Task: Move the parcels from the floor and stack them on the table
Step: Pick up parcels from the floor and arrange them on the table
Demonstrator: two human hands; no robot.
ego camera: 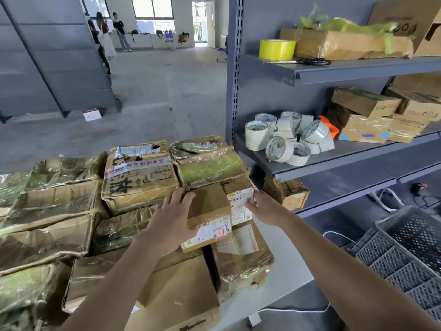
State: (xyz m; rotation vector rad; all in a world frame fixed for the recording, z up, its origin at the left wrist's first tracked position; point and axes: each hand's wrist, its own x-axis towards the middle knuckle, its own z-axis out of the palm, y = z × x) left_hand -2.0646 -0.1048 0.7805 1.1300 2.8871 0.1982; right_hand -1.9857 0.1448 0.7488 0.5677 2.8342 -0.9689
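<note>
Several taped cardboard parcels are stacked on a white table (281, 280). On top of the stack near its right side lies a small brown parcel (210, 211) with white shipping labels. My left hand (170, 218) lies on its left side, fingers spread over the top and left edge. My right hand (261, 206) touches the labelled right side of a small labelled box (238, 194) next to it, fingers fairly straight. Beneath them lie a larger crumpled parcel (243, 259) and a flat brown box (181, 292).
A grey metal shelf unit (235, 68) stands right of the table, holding white tape rolls (286, 139), a yellow tape roll (276, 49), scissors and cardboard boxes. A grey plastic crate (405, 254) sits low at the right. People stand far back on the concrete floor.
</note>
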